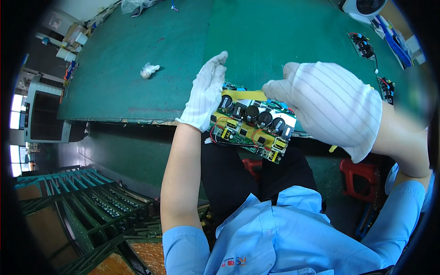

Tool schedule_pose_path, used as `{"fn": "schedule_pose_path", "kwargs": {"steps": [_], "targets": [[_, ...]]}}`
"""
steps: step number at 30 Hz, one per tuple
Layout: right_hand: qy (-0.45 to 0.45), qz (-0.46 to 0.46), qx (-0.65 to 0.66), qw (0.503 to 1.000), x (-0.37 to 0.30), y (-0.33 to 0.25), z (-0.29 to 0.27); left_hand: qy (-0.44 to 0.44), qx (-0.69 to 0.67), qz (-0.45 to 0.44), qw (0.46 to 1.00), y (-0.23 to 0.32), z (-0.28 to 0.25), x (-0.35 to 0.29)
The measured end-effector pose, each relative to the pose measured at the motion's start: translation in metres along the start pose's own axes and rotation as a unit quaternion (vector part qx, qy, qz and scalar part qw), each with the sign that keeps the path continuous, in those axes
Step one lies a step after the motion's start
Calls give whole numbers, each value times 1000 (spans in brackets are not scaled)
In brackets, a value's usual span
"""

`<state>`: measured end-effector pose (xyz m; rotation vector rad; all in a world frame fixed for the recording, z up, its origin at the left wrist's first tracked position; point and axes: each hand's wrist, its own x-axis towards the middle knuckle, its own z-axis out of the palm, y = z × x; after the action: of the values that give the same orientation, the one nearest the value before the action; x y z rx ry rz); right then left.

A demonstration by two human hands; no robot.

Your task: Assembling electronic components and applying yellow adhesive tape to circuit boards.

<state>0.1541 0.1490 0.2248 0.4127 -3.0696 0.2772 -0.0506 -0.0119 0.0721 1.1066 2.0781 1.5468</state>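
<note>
A cluster of green circuit boards [250,142] lies across the table's near edge in front of me. It carries black round capacitors, small yellow transformers and thin red and white wires. A yellow tape strip [245,95] spans its far side. My left hand [206,91], in a white striped glove, has its fingers stretched out and lies along the boards' left end, beside the tape's left end. My right hand [332,103], gloved alike, pinches the tape's right end between thumb and finger. The left thumb is hidden.
On the green table [174,50] sits a crumpled white scrap [149,70]. Black-component boards [362,46] lie at the far right, near a white fan-like device [365,9]. A red stool [360,178] stands below right; a green metal rack [101,201] fills the lower left, and a monitor [46,112] stands left.
</note>
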Motion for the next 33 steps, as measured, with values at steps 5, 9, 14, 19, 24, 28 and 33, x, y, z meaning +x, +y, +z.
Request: {"fn": "schedule_pose_path", "kwargs": {"steps": [5,9,14,19,24,28,33], "targets": [[42,7,33,999,0,8,-4,-18,-40,-38,998,11,-3,5],[12,49,17,999,7,14,-8,4,-175,-49,983,3,-4,5],[-7,-57,-27,998,-12,10,-8,-5,-177,-54,983,5,1,8],[81,-44,37,995,-4,-3,8,1,-186,-58,981,0,-8,3],[73,20,62,995,-3,-20,-2,0,-239,-34,971,-10,7,15],[120,-47,-35,991,-1,-20,0,4,-237,-37,971,-10,9,16],[65,29,151,986,23,-8,-18,36,-226,-33,973,-14,-16,8]]}}
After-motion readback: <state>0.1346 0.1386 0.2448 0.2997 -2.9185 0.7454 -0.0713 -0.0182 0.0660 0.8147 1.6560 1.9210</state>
